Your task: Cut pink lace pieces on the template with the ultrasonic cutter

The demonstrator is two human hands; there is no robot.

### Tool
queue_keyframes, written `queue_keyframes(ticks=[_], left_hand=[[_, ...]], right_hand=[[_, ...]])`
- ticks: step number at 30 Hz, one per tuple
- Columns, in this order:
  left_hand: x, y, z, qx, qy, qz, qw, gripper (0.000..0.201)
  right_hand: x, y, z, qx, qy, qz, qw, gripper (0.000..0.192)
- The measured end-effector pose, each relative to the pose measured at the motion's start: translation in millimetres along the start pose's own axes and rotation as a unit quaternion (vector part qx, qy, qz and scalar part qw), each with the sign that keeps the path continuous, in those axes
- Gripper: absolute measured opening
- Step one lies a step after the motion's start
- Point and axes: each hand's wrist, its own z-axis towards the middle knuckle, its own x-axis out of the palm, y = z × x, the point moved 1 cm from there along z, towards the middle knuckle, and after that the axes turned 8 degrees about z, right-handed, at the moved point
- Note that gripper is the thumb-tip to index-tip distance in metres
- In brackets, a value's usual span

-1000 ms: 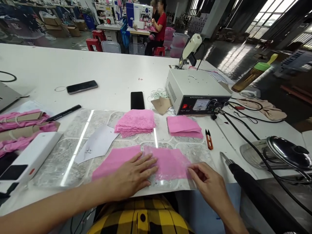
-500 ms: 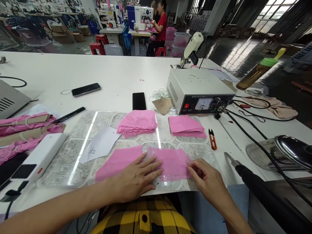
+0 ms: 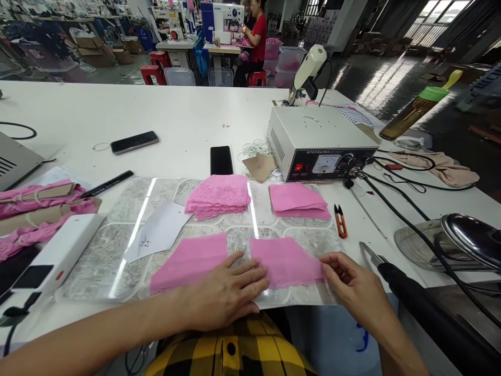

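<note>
The long white counter (image 3: 117, 112) carries everything here, and the work sits at its near edge on a glossy grey marble-patterned mat (image 3: 117, 245), probably laid down so thin cloth slides and lies flat.

Behind the mat stands a white metal control box (image 3: 313, 138) with a dial meter and knobs on its black front panel; a line of small white print runs along the top of that panel, too fine for me to read. Its black cables trail right, toward the black-handled tool (image 3: 415, 292) lying at the near edge, within reach of the right hand.

Two supplies wait at the back of the mat: a stack of pink scalloped lace (image 3: 218, 194) and a stack of plain pink fabric squares (image 3: 298, 199), with small orange thread snips (image 3: 340, 221) just beside them.

In front lie two flat pieces, a plain pink fabric panel (image 3: 191, 260) and a pink lace-edged piece (image 3: 287, 261), close together but not overlapping. The left hand (image 3: 225, 292) lies spread, palm down, fingers resting at the gap and on the lace-edged piece's left edge to hold it still. The right hand (image 3: 358, 290) pinches that piece's right edge, grip closed on the cloth, drawing it taut.

A white paper pattern piece (image 3: 158, 230) bears a handwritten mark that looks like "25".
</note>
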Motion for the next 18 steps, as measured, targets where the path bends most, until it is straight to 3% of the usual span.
queue_keyframes(ticks=[8, 18], left_hand=[[-0.1, -4, 8, 0.011, -0.039, 0.018, 0.999, 0.034], [7.4, 8, -6, 0.049, -0.060, 0.096, 0.992, 0.027]], right_hand=[[1, -12, 0, 0.007, 0.015, -0.028, 0.999, 0.029], [-1, -11, -13, -0.065, 0.013, -0.049, 0.997, 0.027]])
